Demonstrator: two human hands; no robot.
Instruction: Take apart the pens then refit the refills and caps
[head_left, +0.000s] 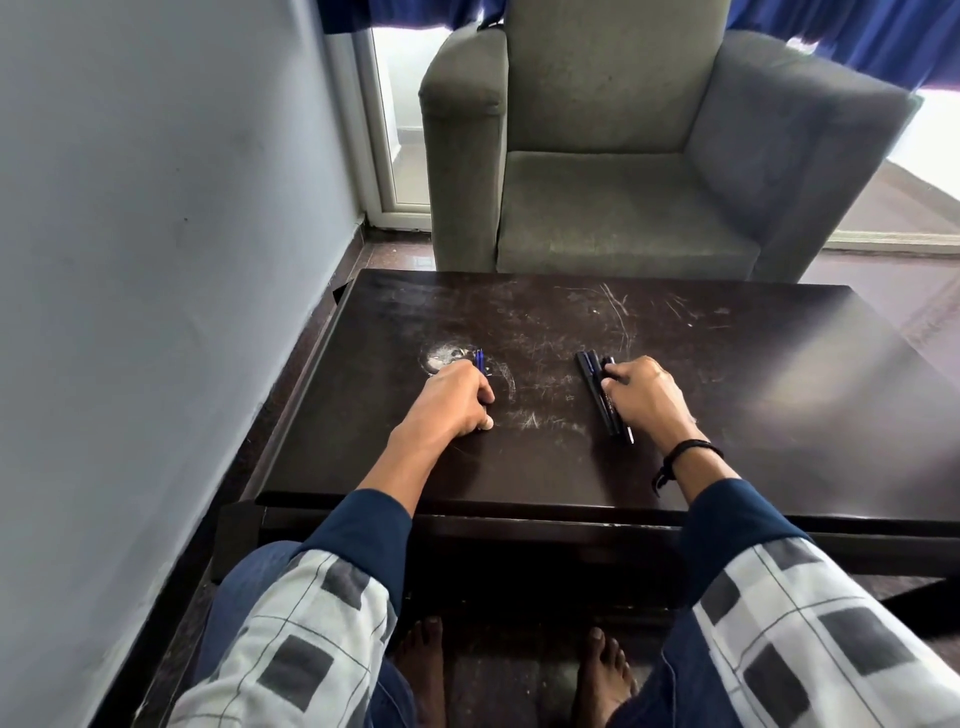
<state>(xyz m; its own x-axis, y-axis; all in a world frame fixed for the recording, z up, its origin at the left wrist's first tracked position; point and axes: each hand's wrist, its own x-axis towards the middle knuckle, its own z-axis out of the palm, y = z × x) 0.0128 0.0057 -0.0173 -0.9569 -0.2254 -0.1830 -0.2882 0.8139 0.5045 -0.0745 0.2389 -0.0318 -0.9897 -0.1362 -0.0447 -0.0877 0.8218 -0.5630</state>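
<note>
Thin blue refills (479, 359) stick out from under my left hand (453, 401), which lies on the dark table (727, 395) with fingers curled over them. To the right, a few black pen barrels (592, 382) lie side by side, running toward me. My right hand (644, 399) rests beside them, its fingertips pinching the far end of the nearest barrel. The near ends of the barrels poke out below that hand. Caps are not clearly visible.
A grey armchair (613, 156) stands just beyond the table's far edge. A pale wall (156, 260) runs close along the left side. My knees and bare feet are at the table's near edge.
</note>
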